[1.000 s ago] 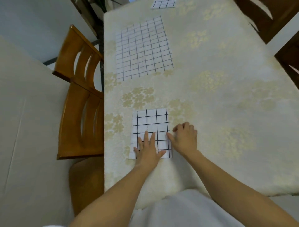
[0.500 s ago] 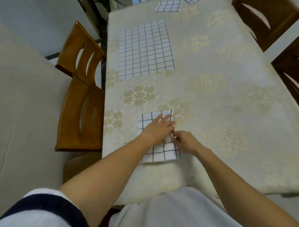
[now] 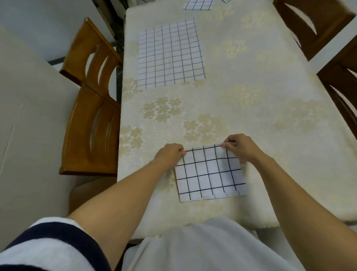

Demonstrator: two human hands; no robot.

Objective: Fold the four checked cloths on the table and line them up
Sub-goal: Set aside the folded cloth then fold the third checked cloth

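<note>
A folded white cloth with a black check (image 3: 209,174) lies near the table's front edge. My left hand (image 3: 170,153) pinches its far left corner. My right hand (image 3: 238,147) pinches its far right corner, and the far edge is lifted slightly off the table. An unfolded checked cloth (image 3: 170,54) lies flat further back on the left. A third checked cloth (image 3: 197,4) shows partly at the far edge of the view, with a corner of another cloth (image 3: 225,1) beside it.
The table wears a cream cloth with gold flowers (image 3: 270,116). Two light wooden chairs (image 3: 92,120) stand along its left side and two dark wooden chairs (image 3: 328,38) along its right. My lap is against the table's front edge.
Both hands left the cloth's surface, where they were pressing it flat, and now pinch its two far corners. The cloth sits wider and further right than before.
</note>
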